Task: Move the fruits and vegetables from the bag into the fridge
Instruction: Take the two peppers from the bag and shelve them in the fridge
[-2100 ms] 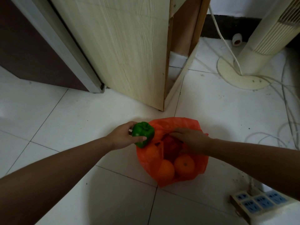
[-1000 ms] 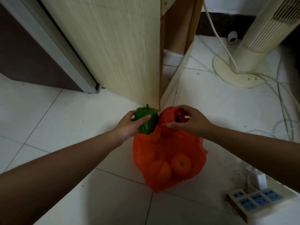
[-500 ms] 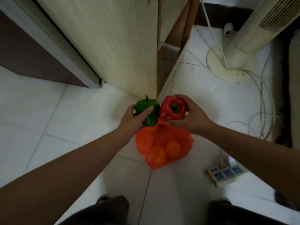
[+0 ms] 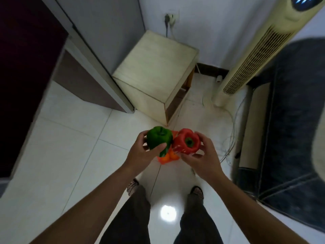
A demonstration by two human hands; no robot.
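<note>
My left hand [image 4: 140, 155] grips a green bell pepper [image 4: 159, 139], fingers and thumb curled around it. My right hand [image 4: 204, 159] holds a red bell pepper [image 4: 187, 143] with its green stem facing up. The two peppers touch side by side at about waist height. Far below them, the orange plastic bag [image 4: 167, 157] lies on the white tiled floor, mostly hidden behind the peppers and hands; oranges show through it. The dark maroon fridge [image 4: 26, 67] stands at the left with its grey side panel [image 4: 98, 55].
A pale wooden cabinet [image 4: 154, 76] stands ahead beside the fridge. A cream tower fan [image 4: 260, 55] rises at the right, with loose cables [image 4: 232, 134] on the floor. A dark sofa [image 4: 295, 120] fills the right side. My legs and sandalled feet [image 4: 197, 191] are below.
I have stood up: the view rose and the bag dropped far below. Both hands lifted the peppers up together. Before that, my right hand took the red pepper out of the bag.
</note>
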